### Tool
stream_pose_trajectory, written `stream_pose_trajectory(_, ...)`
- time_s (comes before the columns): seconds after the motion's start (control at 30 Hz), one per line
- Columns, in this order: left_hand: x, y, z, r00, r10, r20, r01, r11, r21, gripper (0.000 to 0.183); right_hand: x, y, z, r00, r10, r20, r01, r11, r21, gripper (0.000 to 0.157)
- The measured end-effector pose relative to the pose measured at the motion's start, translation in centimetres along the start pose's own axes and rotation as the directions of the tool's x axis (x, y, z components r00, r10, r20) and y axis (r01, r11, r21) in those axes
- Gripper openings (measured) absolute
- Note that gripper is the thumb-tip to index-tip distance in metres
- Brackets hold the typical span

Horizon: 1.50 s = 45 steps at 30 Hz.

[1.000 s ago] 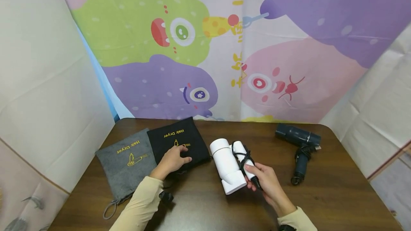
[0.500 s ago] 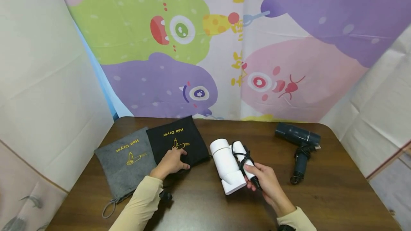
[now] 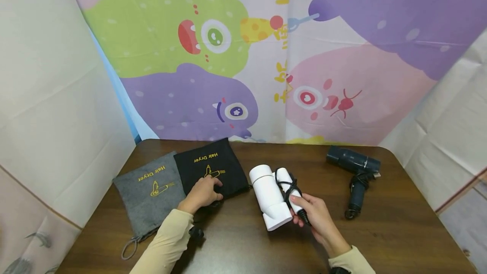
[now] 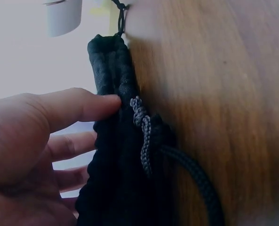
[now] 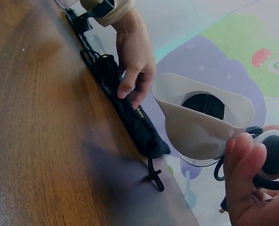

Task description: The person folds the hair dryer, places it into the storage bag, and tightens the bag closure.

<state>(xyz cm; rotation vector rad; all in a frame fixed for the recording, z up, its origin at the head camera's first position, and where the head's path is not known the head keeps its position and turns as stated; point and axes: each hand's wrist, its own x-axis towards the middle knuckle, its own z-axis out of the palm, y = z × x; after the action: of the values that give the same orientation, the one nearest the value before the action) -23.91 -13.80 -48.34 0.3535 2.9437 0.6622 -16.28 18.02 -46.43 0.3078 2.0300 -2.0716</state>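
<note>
In the head view, a white hair dryer (image 3: 266, 195) with its handle folded alongside the barrel and a black cord wound round the handle is held above the table by my right hand (image 3: 313, 217). Its wide flat nozzle (image 5: 203, 132) shows in the right wrist view. My left hand (image 3: 201, 193) is at the near edge of a black drawstring pouch (image 3: 207, 160) marked "Hair Dryer". Its thumb (image 4: 90, 106) lies at the gathered mouth of the pouch, with the fingers on the upper side; the fingertips are hidden.
A grey drawstring pouch (image 3: 146, 193) lies left of the black one, its cord loop toward the front. On the right rests a dark blue hair dryer (image 3: 354, 164) with its cord wrapped. Behind the brown table (image 3: 258, 253) hangs a cartoon cloth (image 3: 266, 130).
The left thumb and fingers have drawn back slightly toward the near edge of the black pouch. My right hand and the white hair dryer have stayed in place.
</note>
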Motion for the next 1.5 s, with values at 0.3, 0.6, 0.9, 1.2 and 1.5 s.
stream_pose_trajectory(0.3,0.0,0.6,0.3,0.995,0.085,-0.054,-0.08,0.994,0.078,0.027,0.0,-0.1,0.0,1.0,-0.001,-0.009,0.001,1.0,-0.003,0.03)
stream_pose_trajectory(0.6,0.1,1.4,1.6,0.98,0.117,-0.16,-0.09,0.982,0.167,0.015,-0.2,0.0,-0.1,1.0,0.012,-0.006,-0.012,1.0,-0.003,0.03)
stream_pose_trajectory(0.9,0.4,1.3,1.2,0.973,0.109,-0.205,-0.092,0.991,0.092,0.006,-0.3,-0.1,-0.1,1.0,0.008,-0.01,-0.009,1.0,-0.018,0.031)
stream_pose_trajectory(1.2,0.6,1.5,0.2,0.968,0.094,-0.231,-0.116,0.989,-0.087,0.005,-0.2,0.0,-0.1,1.0,-0.001,-0.005,0.001,1.0,-0.006,0.03)
stream_pose_trajectory(1.5,1.0,2.1,-0.2,0.974,0.007,-0.226,-0.048,0.983,-0.175,0.011,-0.3,-0.3,0.1,1.0,0.001,-0.002,-0.001,1.0,-0.007,0.029)
